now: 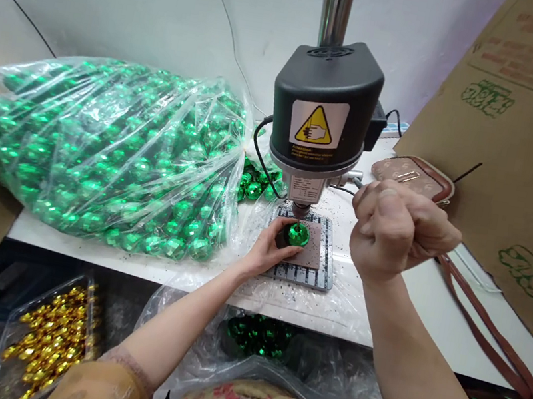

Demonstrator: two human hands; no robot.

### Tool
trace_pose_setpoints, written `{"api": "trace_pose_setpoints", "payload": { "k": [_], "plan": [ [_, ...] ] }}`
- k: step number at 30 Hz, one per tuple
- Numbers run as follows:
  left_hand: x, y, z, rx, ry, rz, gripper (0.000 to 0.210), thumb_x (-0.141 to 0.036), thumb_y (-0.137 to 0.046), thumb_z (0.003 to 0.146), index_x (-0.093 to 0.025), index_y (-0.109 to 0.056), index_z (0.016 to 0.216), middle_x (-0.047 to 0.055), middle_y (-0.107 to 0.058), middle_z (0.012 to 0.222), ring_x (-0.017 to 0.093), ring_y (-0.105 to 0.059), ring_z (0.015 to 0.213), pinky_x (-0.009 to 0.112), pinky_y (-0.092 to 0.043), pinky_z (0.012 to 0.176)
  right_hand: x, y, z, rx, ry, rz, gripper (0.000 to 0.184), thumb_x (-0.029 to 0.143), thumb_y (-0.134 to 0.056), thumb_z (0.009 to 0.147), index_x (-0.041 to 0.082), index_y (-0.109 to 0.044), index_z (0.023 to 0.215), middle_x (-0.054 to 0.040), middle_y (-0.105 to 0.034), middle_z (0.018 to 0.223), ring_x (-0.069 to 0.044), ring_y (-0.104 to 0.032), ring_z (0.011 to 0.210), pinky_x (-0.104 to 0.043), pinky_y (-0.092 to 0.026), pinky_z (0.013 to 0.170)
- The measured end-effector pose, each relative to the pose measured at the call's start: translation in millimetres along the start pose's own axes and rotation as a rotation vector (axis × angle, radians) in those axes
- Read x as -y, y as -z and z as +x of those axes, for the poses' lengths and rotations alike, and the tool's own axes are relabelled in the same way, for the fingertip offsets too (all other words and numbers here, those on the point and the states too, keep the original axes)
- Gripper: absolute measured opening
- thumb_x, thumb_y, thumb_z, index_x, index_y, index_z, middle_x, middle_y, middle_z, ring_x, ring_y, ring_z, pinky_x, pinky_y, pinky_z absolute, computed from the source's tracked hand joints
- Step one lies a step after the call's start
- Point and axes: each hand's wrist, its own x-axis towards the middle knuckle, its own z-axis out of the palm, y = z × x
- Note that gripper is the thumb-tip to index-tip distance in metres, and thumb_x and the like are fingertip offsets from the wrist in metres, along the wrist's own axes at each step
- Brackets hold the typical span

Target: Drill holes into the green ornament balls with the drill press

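My left hand (pixel 273 249) grips a shiny green faceted ball (pixel 299 234) between thumb and fingers. The ball sits on a brown pad (pixel 309 252) over the slotted metal base (pixel 325 277) of a small drill press (pixel 325 111). Right above the ball is the drill's chuck (pixel 301 209), its bit reaching the ball's top. Raised at the machine's right side, my right hand (pixel 391 226) is closed around the drill press lever (pixel 356 181), of which only a short part shows. Dark shavings lie scattered around the base.
A big clear bag (pixel 116 155) of green balls fills the table's left side. On the right are a brown purse (pixel 409 173) with a strap and a large cardboard box (pixel 522 146). Below the table edge stand a clear bin (pixel 46 340) of gold balls and a plastic bag holding dark green ones.
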Motion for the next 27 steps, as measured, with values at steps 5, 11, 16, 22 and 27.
{"api": "trace_pose_setpoints", "payload": {
  "k": [5, 11, 16, 22, 27],
  "plan": [
    [-0.1, -0.2, -0.3, 0.001, 0.008, -0.012, 0.056, -0.041, -0.082, 0.081, -0.021, -0.056, 0.126, 0.009, -0.069, 0.119, 0.026, -0.066, 0.112, 0.041, -0.053, 0.099, -0.9, 3.7, -5.9, 0.030, -0.018, 0.019, 0.052, 0.020, -0.062, 0.089, 0.017, -0.025, 0.052, 0.0051, -0.025, 0.048, -0.004, -0.026, 0.040, -0.028, -0.016, 0.044],
    [-1.8, -0.2, 0.1, 0.004, 0.007, -0.013, 0.056, -0.043, -0.081, 0.081, -0.021, -0.056, 0.126, 0.010, -0.069, 0.119, 0.027, -0.066, 0.113, 0.043, -0.052, 0.101, -0.7, 6.7, -10.8, 0.043, -0.005, 0.000, 0.052, 0.019, -0.061, 0.087, 0.017, -0.022, 0.054, 0.0056, -0.023, 0.048, -0.003, -0.025, 0.041, -0.027, -0.019, 0.045],
    [-0.8, -0.3, -0.1, 0.002, 0.007, -0.014, 0.057, -0.042, -0.081, 0.080, -0.021, -0.056, 0.126, 0.009, -0.068, 0.120, 0.026, -0.066, 0.113, 0.042, -0.052, 0.101, -1.4, 7.1, -11.2, 0.050, 0.047, 0.028, 0.049, 0.014, -0.059, 0.085, 0.018, -0.021, 0.055, 0.0057, -0.024, 0.048, -0.003, -0.025, 0.042, -0.026, -0.020, 0.044],
    [-0.7, -0.8, 0.1, 0.006, 0.016, -0.021, 0.056, -0.040, -0.081, 0.081, -0.021, -0.056, 0.126, 0.009, -0.069, 0.119, 0.026, -0.066, 0.112, 0.041, -0.053, 0.099, -5.0, 8.9, -14.0, 0.067, 0.079, 0.028, 0.046, 0.006, -0.057, 0.080, 0.018, -0.021, 0.057, 0.0063, -0.025, 0.051, -0.003, -0.027, 0.043, -0.025, -0.024, 0.044],
    [-0.8, -0.2, -0.9, 0.004, 0.009, 0.002, 0.056, -0.039, -0.081, 0.081, -0.021, -0.056, 0.127, 0.009, -0.068, 0.121, 0.026, -0.065, 0.114, 0.041, -0.052, 0.101, -3.1, 10.6, -23.1, 0.075, 0.117, 0.021, 0.046, 0.004, -0.057, 0.080, 0.018, -0.021, 0.054, 0.0065, -0.024, 0.050, -0.003, -0.028, 0.042, -0.025, -0.027, 0.043]
  ]
}}
